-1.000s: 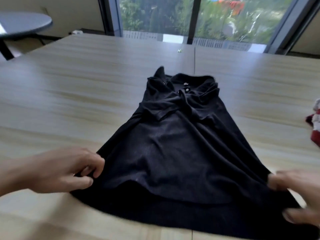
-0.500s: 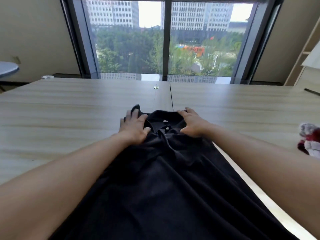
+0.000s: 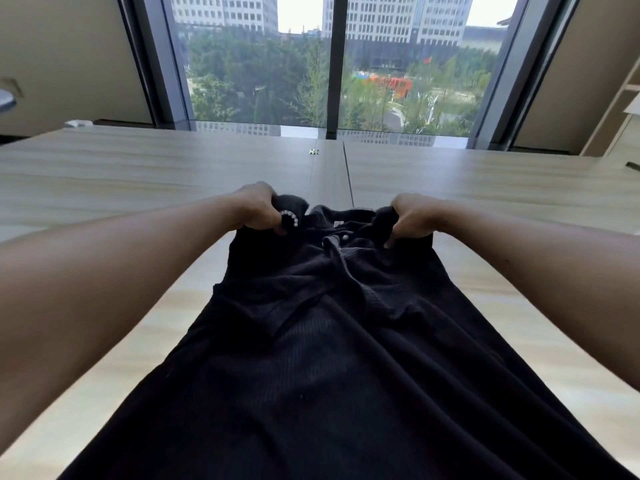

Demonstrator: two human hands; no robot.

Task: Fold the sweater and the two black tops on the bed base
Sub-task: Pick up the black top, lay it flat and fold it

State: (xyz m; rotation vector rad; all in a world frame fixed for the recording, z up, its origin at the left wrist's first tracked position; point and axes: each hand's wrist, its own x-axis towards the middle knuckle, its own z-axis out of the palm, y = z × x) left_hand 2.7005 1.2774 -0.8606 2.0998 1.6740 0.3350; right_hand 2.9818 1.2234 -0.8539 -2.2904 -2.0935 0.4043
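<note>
Left hand (image 3: 260, 210) and right hand (image 3: 412, 216), flat on the black top (image 3: 329, 341) half a second earlier, had closed, gripping its shoulders by the collar; top lay on bed base (image 3: 138, 174).

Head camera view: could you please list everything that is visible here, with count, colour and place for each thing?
black top: one, black ribbed fabric, lying lengthwise on the wooden surface, collar end far from the camera
pearl trim: one curved row of small white beads, at the collar beside the left hand
buttons: small, white, at the collar opening; count unclear
wooden surface: one, light wood grain, fills the middle of the view, with a seam down its centre
metal fitting: one, small, silver, on the surface near the far edge
window: one, dark frame, behind the surface, showing trees and buildings
left hand: one, closed on the left collar corner
right hand: one, closed on the right collar corner
</note>
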